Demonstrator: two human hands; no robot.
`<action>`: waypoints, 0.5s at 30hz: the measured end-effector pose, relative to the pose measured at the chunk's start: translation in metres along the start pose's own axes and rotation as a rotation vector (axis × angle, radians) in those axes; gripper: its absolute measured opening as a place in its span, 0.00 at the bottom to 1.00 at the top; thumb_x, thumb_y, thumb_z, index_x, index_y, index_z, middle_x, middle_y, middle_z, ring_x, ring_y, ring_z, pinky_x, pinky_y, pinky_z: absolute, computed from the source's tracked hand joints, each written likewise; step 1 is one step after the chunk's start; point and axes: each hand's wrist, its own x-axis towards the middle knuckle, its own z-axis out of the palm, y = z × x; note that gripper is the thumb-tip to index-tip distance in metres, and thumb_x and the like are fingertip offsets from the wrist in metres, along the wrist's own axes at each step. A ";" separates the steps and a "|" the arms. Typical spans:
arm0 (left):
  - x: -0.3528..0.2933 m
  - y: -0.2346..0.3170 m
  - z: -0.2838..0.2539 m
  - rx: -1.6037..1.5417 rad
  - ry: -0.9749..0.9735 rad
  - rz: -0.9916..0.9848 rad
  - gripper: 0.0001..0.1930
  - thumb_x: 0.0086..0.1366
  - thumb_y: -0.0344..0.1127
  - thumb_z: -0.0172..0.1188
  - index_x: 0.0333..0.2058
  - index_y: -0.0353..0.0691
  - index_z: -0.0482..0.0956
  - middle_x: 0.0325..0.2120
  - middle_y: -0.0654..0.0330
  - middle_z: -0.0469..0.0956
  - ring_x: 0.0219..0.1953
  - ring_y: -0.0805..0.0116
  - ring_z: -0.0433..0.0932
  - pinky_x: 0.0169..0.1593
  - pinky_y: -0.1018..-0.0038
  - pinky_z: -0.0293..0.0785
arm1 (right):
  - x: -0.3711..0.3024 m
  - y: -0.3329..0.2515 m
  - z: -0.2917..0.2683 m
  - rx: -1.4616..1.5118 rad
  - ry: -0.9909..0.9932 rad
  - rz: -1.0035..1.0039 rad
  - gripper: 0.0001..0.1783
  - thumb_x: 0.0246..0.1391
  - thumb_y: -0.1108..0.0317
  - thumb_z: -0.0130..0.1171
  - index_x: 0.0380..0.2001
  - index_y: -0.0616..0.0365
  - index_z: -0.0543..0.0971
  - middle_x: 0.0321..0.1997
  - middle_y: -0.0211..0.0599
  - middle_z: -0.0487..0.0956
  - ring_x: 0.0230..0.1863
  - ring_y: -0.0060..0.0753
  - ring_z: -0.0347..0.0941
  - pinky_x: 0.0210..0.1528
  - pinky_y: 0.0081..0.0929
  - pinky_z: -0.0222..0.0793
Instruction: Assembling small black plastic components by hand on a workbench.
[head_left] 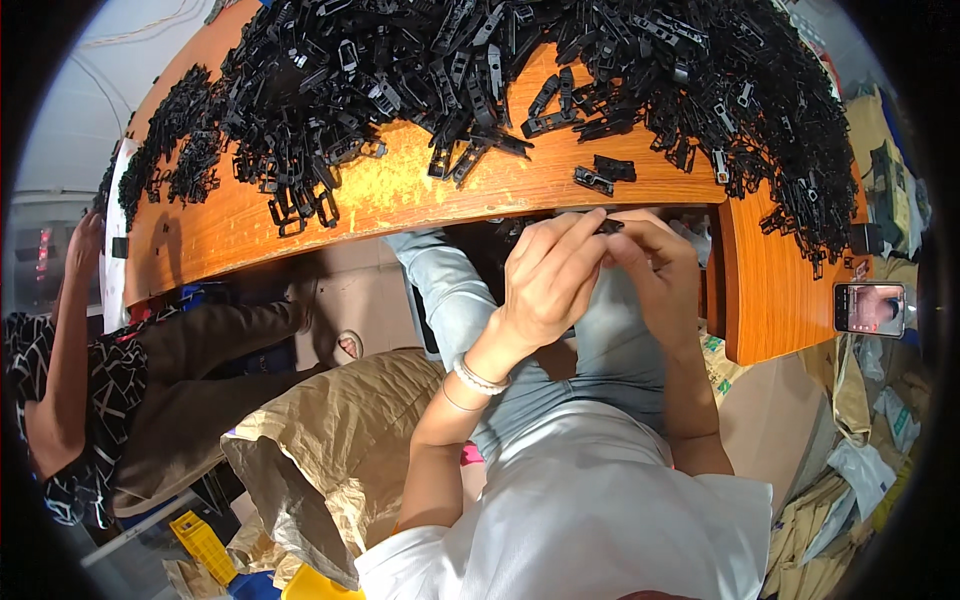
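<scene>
Fingertips of the left hand [548,278] and right hand [655,270] are clamped together on a small black plastic part [608,227] (details mostly hidden), just off the tabletop's [400,185] near edge. Judged risk: a loosened pinch could drop it onto the jeans [622,345].

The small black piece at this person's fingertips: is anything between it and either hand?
Nothing visible: the left hand and right hand both have fingertips at the small black piece, near the edge of the wooden table.
</scene>
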 end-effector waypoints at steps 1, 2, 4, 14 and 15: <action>0.003 -0.002 0.002 0.014 -0.014 0.024 0.11 0.43 0.18 0.59 0.29 0.34 0.73 0.33 0.54 0.76 0.35 0.59 0.73 0.38 0.71 0.69 | -0.001 0.001 -0.001 -0.001 0.002 -0.001 0.07 0.51 0.75 0.49 0.31 0.69 0.73 0.32 0.32 0.72 0.28 0.16 0.64 0.28 0.10 0.57; 0.006 -0.006 0.002 0.014 -0.014 0.024 0.11 0.43 0.18 0.59 0.29 0.34 0.73 0.33 0.54 0.76 0.35 0.59 0.73 0.38 0.71 0.69 | -0.002 0.001 -0.001 0.005 0.103 -0.008 0.07 0.50 0.75 0.52 0.31 0.70 0.74 0.31 0.32 0.71 0.26 0.16 0.62 0.26 0.11 0.56; 0.017 -0.020 0.001 -0.140 -0.001 -0.023 0.11 0.43 0.19 0.60 0.29 0.34 0.73 0.30 0.54 0.75 0.32 0.60 0.73 0.35 0.71 0.69 | -0.004 0.002 -0.004 0.009 0.208 -0.016 0.08 0.48 0.75 0.54 0.31 0.70 0.74 0.29 0.31 0.71 0.25 0.15 0.61 0.24 0.12 0.56; 0.059 -0.084 0.017 0.707 -0.305 -0.103 0.06 0.42 0.26 0.53 0.22 0.29 0.70 0.25 0.51 0.66 0.31 0.58 0.65 0.33 0.68 0.64 | -0.011 0.019 -0.004 0.296 0.262 0.162 0.06 0.47 0.78 0.53 0.31 0.68 0.75 0.31 0.34 0.73 0.24 0.17 0.65 0.26 0.13 0.61; 0.063 -0.081 0.013 0.708 -0.306 -0.103 0.06 0.42 0.26 0.53 0.22 0.29 0.70 0.25 0.51 0.66 0.31 0.58 0.65 0.33 0.68 0.64 | -0.010 0.021 -0.004 0.250 0.246 0.069 0.06 0.47 0.78 0.53 0.30 0.68 0.75 0.30 0.33 0.74 0.24 0.18 0.66 0.27 0.13 0.61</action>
